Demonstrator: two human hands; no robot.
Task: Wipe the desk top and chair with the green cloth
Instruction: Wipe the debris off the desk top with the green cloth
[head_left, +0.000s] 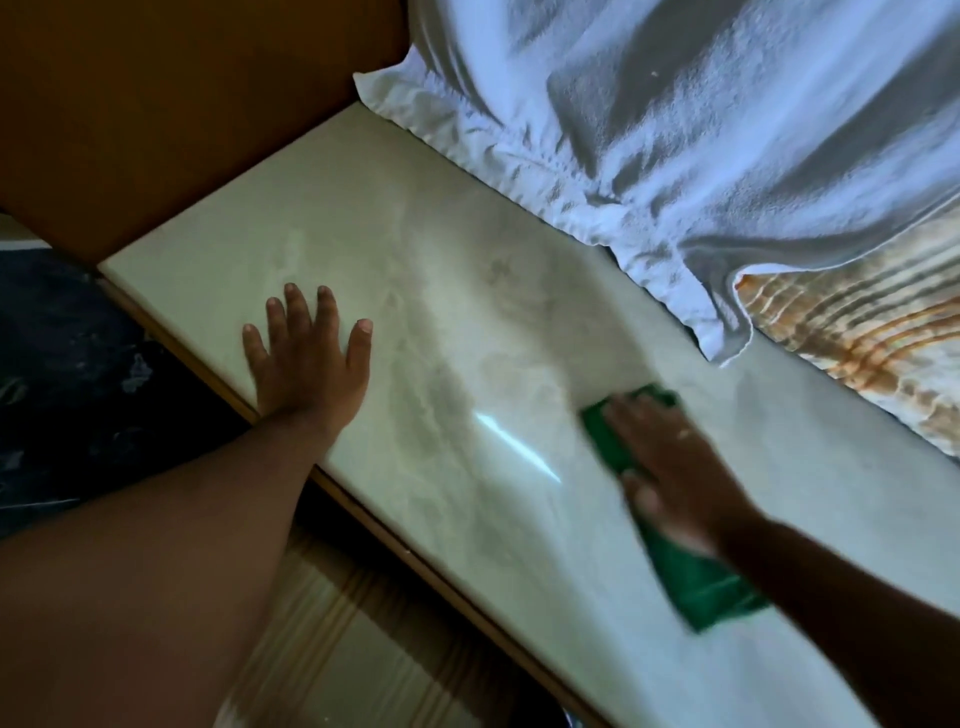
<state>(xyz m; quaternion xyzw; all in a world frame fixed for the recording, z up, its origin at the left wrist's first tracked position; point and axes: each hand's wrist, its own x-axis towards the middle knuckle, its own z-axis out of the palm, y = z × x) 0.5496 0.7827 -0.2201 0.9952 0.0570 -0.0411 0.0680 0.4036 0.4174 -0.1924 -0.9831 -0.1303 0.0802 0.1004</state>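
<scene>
The desk top (395, 270) is a pale, glossy slab running from upper left to lower right, with a thin wooden lip along its near edge. The left hand (306, 358) lies flat on it close to that near edge, fingers spread wide, holding nothing. The right hand (675, 467) presses flat on the green cloth (691, 577), palm down with fingers extended; it is blurred. The cloth lies on the desk top under that hand, one corner showing beyond the fingertips and a larger part trailing back under the wrist.

Between the two hands the surface is bare, showing smudged streaks and a bright glare line. A white towel (675, 130) hangs along the far edge, its hem resting on the desk top just beyond the cloth. To its right a patterned orange-and-white fabric (857, 338) borders the far edge. A brown panel (156, 104) closes the desk's left end. Below the near edge lies striped flooring (332, 623).
</scene>
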